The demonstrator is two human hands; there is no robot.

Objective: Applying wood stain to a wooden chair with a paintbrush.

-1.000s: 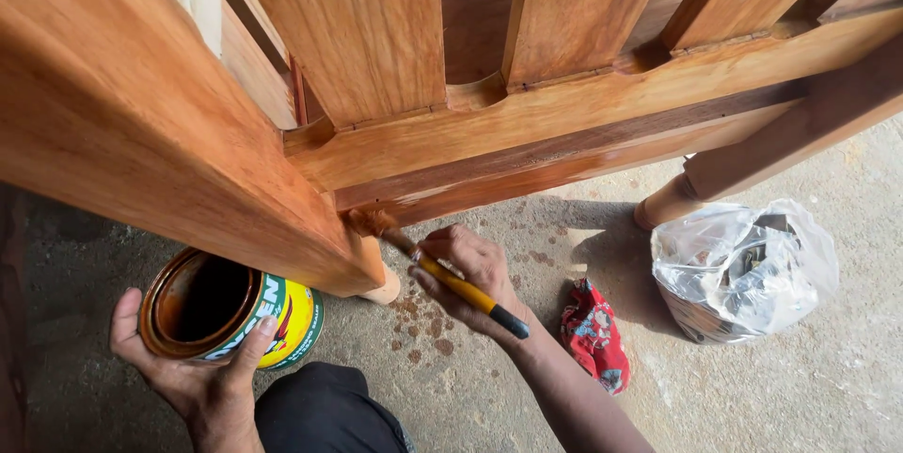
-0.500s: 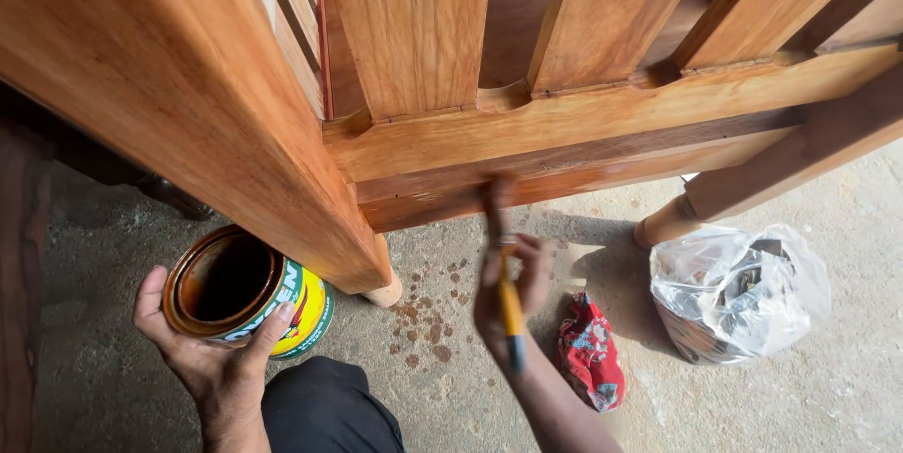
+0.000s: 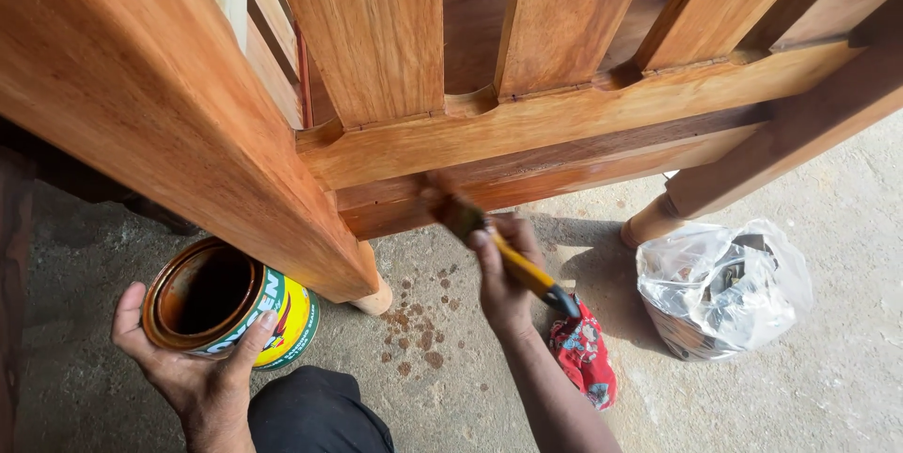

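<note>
Right hand [image 3: 503, 274] is gripping a yellow-handled paintbrush [image 3: 508, 260], fingers closed, bristles touching the reddish wooden rail [image 3: 564, 175]. Left hand [image 3: 193, 368] is clasping an open round varnish tin [image 3: 226, 307].

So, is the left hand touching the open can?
Touching. The head view shows the left hand cupping the open can from below, fingers wrapped against its side.

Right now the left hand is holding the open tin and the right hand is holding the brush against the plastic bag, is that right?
Not quite. In the head view the brush in the right hand is against the lower wooden rail, not the plastic bag, which sits apart on the floor to the right. The rest holds: the left hand is holding the open tin.
</note>
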